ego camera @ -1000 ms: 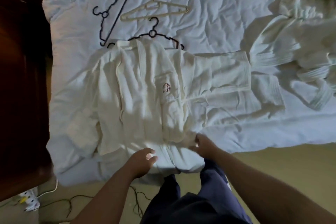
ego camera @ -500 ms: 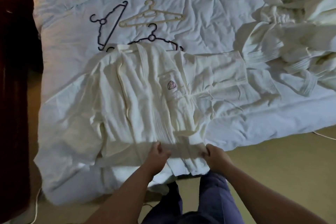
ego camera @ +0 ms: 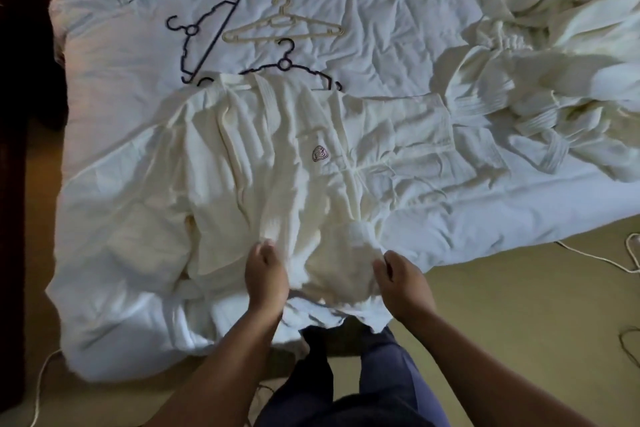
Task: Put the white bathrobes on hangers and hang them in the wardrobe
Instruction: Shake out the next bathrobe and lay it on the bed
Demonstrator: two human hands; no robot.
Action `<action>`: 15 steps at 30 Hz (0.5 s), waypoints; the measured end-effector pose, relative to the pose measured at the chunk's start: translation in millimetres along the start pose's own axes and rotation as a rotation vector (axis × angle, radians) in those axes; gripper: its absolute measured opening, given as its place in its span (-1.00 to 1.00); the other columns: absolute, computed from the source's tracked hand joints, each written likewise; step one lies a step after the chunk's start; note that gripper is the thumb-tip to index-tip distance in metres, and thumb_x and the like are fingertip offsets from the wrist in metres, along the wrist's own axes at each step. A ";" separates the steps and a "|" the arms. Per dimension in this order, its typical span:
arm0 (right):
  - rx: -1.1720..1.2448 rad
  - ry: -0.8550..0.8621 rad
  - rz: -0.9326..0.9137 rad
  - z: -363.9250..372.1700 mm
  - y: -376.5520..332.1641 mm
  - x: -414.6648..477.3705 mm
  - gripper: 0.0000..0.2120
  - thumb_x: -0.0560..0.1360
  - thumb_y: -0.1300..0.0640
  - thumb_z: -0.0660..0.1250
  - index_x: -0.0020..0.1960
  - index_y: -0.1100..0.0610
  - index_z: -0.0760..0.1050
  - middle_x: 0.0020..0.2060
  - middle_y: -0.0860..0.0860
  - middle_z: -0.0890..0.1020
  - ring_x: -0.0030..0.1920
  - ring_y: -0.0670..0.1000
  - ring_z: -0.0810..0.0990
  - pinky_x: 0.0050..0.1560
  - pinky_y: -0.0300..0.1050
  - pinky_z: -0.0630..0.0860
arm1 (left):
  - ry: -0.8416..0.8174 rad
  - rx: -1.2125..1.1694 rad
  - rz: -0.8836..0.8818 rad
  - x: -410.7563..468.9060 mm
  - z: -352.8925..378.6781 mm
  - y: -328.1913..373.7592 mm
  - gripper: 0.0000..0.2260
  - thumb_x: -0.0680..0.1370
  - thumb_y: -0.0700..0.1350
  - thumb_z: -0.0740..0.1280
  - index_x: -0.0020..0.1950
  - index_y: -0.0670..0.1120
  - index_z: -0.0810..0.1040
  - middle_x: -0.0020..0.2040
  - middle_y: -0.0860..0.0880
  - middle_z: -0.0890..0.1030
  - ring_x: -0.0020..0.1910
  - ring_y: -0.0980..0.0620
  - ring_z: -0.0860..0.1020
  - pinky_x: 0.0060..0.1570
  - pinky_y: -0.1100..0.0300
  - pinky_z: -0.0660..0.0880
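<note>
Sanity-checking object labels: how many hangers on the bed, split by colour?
Dark: 2, the loose dark hanger and the collar hanger tucked into the spread bathrobe
Beige: 1, the beige hanger
Total: 3

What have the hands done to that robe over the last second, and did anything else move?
Both hands took hold of the lower edge. The left hand and right hand now pinch the robe and have pushed its hem a little up the bed, bunching the cloth between them. The hangers and the heap of robes on the right stayed put.
</note>
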State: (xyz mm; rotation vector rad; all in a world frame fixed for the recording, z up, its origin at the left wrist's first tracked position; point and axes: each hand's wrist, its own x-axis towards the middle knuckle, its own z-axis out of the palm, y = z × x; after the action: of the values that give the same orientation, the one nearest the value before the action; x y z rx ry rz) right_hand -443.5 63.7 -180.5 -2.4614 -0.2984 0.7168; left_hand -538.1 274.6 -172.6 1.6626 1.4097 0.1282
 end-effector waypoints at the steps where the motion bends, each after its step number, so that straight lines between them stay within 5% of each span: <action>1: 0.007 0.018 -0.053 0.6 -5.7 -3.6 -0.64 0.62 0.02 0.21 -0.31 0.11 0.26 -0.39 0.00 0.40 -0.36 0.00 0.36 -0.33 0.03 0.29 | 0.079 -0.017 0.019 3.0 -17.4 -2.8 -0.71 0.68 -0.10 0.14 0.03 -0.27 0.55 -0.01 -0.26 0.61 0.02 -0.22 0.55 -0.06 0.08 0.35; 4: -0.048 -0.157 -0.299 17.1 -20.9 -18.7 -0.68 0.60 0.00 0.23 -0.28 0.05 0.25 -0.30 -0.05 0.41 -0.24 0.00 0.38 -0.23 0.00 0.32 | 0.187 0.022 -0.032 12.2 -69.2 -19.5 -0.62 0.69 -0.03 0.13 0.13 -0.33 0.54 0.09 -0.34 0.59 0.10 -0.29 0.53 0.09 -0.02 0.40; 7: -0.175 -0.468 -0.336 50.1 -18.6 -22.1 -0.82 0.61 -0.08 0.22 -0.10 -0.01 0.43 -0.06 -0.05 0.46 0.03 0.01 0.45 -0.01 -0.05 0.40 | 0.052 0.150 -0.180 19.6 -102.3 -56.0 -0.52 0.64 0.12 0.14 0.23 -0.26 0.55 0.20 -0.35 0.56 0.19 -0.31 0.51 0.22 -0.08 0.42; 10: -0.001 -0.314 -0.103 73.8 -8.4 -9.9 -0.87 0.61 0.03 0.22 0.06 0.02 0.51 0.11 0.01 0.45 0.11 0.10 0.52 0.08 -0.02 0.44 | -0.076 0.121 -0.286 12.1 -113.3 -87.0 -0.46 0.50 0.36 0.22 0.12 -0.09 0.56 0.13 -0.18 0.60 0.09 -0.19 0.55 0.18 -0.10 0.50; 15: 0.194 -0.158 0.262 96.4 7.2 17.0 -0.67 0.61 0.04 0.20 0.36 0.05 0.35 0.29 0.07 0.42 0.04 0.07 0.55 -0.07 -0.08 0.43 | -0.341 0.265 -0.164 -8.1 -110.8 -82.4 -0.63 0.49 0.13 0.45 0.13 -0.08 0.51 0.03 -0.11 0.60 0.03 -0.15 0.58 0.09 -0.09 0.56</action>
State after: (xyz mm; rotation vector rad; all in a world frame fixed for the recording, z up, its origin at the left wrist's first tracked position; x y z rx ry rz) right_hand -482.1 106.9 -259.7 -2.2851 0.0374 1.0037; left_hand -666.9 323.6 -162.0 1.6743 1.3319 -0.4334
